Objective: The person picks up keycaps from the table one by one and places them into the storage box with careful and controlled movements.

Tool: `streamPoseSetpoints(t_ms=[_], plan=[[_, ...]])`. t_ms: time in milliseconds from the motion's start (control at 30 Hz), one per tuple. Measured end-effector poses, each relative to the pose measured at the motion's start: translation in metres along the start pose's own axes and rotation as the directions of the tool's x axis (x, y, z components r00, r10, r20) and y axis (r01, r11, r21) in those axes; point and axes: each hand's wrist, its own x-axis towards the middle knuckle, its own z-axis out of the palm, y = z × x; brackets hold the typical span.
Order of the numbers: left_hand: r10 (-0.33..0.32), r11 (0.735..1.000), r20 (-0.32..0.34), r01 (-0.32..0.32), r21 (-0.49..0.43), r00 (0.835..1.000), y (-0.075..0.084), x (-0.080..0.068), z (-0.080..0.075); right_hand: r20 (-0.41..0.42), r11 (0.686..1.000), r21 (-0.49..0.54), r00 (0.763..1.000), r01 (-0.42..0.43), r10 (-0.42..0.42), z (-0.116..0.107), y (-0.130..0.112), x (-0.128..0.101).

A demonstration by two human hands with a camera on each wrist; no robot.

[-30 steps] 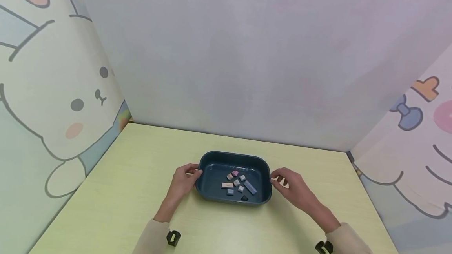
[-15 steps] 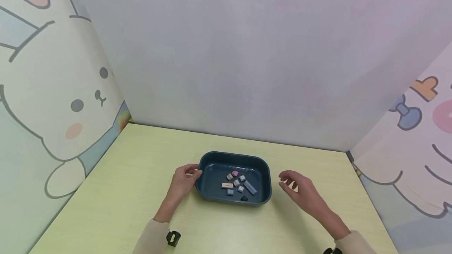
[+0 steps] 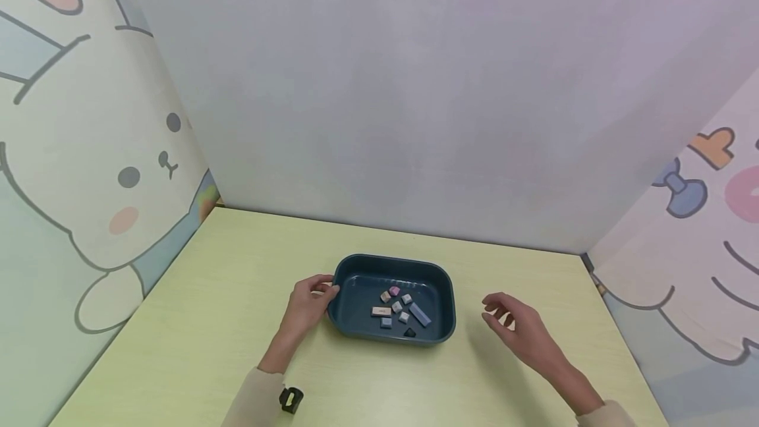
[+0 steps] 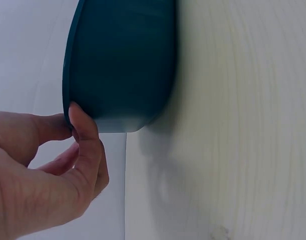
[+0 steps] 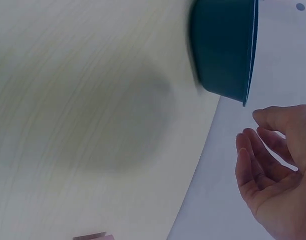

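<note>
A dark teal rectangular tray with rounded corners rests on the table. Inside it lie several small pieces: pale cubes, a pink one, a cream block, a longer blue-grey bar, a small blue block and a black piece. My left hand pinches the tray's left rim between thumb and fingers, as the left wrist view shows close up. To the right of the tray, my right hand hovers apart from it, fingers loosely bent and holding nothing.
The pale yellow table extends around the tray on all sides. A grey-white backdrop stands along its far edge. Panels with cartoon animals, such as a white rabbit, flank both sides. A pinkish object peeks into the right wrist view's lower edge.
My right hand has let go of the tray's right rim and moved away to the right. My left hand stays on the left rim, and the tray has kept its place.
</note>
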Motion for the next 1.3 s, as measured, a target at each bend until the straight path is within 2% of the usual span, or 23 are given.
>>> streamPoseSetpoints(t_ms=[367,633,900,1167,1300], plan=[[0.003,1.000,0.001,-0.003,-0.007,1.000,0.001,-0.001,-0.001,-0.010,0.999,-0.012,0.999,-0.051,0.050,-0.003,0.009,-0.016],[0.007,1.000,0.001,-0.007,0.000,1.000,0.001,-0.002,-0.001,-0.070,0.998,-0.050,0.997,-0.035,0.032,-0.012,0.015,-0.027],[-0.005,1.000,0.000,0.005,0.003,1.000,0.002,-0.002,-0.001,-0.097,0.993,-0.075,0.992,-0.087,0.080,-0.016,0.026,-0.037],[0.000,1.000,-0.001,0.000,-0.004,1.000,0.004,-0.004,-0.001,-0.145,0.997,-0.063,0.989,-0.051,0.041,-0.019,0.034,-0.047],[0.003,1.000,0.000,-0.003,0.003,1.000,0.003,-0.004,-0.001,-0.149,0.996,-0.061,0.987,-0.069,0.059,-0.021,0.039,-0.052]])
